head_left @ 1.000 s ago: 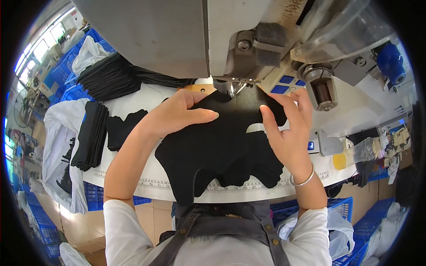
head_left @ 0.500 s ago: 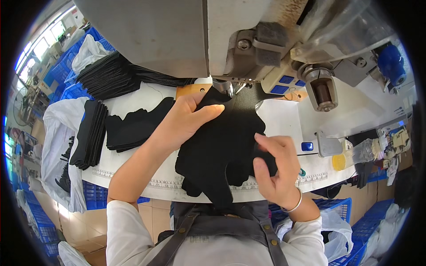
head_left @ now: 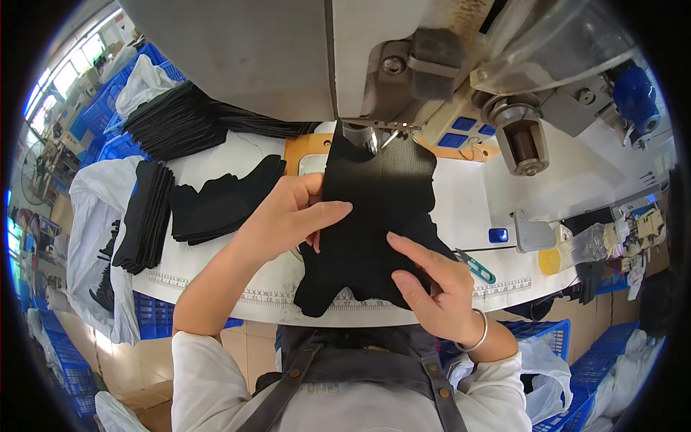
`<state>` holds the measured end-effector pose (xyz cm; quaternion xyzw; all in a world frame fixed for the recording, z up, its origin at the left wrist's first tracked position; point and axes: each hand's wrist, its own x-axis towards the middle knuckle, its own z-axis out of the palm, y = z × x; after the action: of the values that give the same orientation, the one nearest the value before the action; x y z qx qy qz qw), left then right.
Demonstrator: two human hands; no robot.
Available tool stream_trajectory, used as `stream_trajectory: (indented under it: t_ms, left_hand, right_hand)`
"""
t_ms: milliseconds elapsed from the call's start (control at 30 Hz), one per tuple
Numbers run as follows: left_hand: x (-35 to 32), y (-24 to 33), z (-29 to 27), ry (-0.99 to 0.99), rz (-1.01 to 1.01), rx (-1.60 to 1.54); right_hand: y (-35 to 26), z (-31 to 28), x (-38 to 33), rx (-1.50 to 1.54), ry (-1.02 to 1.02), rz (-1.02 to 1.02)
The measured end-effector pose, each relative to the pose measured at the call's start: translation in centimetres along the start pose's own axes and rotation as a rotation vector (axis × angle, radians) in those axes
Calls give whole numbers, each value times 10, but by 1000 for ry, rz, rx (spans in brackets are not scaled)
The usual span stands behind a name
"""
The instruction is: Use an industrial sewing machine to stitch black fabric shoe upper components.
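Cloth (head_left: 374,209): on table (head_left: 464,194), upper end beneath machine (head_left: 252,57); likely light, soft, limp.
Left hand (head_left: 288,216): pinching its left edge.
Right hand (head_left: 435,288): fingers spread on top, unclenched.
Cloth edges: probably best hold.

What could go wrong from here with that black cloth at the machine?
The irregularly shaped black cloth piece might twist: the left hand pinches its left edge, while the right hand, thumb and finger spread, seems only lightly placed.

The slim teal-handled metal snips lie close to the cloth's right side and the right hand, so they could snag either one.
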<state>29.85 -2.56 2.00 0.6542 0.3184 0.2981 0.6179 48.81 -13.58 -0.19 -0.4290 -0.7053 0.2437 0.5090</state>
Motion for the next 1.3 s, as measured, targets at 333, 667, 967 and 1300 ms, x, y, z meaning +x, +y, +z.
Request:
stream_trajectory:
  t_ms: [333,667,967,1300]
  left_hand:
    - [12,4,-5,11,-35,-19]
    - [25,11,-7,80,-48,16]
    - [29,14,-1,121,1,8]
    - [31,9,1,150,26,-68]
  right_hand:
    - [7,-7,14,22,66,41]
    - [10,-13,28,116,27,165]
    - [19,-28,45,213,76,252]
    - [47,-41,70,313,160,231]
